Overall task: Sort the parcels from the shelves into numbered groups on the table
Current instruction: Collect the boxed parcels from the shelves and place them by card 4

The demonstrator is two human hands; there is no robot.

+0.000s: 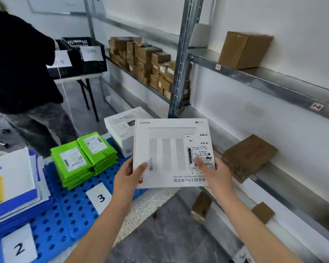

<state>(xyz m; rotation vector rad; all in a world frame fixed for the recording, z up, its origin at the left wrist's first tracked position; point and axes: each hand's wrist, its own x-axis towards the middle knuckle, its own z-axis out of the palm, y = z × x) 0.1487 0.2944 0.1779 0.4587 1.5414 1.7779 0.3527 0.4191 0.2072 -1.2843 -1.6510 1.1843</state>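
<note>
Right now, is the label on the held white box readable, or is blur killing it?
Head view, centre: the white box is sharp, its big print legible but upside down, and the shipping label has soft fine text. Head view, edges: the shelf rails bow from the wide angle and the brown parcels are smeared. Light is even, with no glare on the box.

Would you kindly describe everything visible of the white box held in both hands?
The white box is a flat, square, closed carton, seemingly cardboard, printed with grey bars, a red logo and upside-down text, with a barcoded shipping label near its right edge. It is held in the air facing the camera; the left hand and right hand grip its near corners, thumbs on top.
</note>
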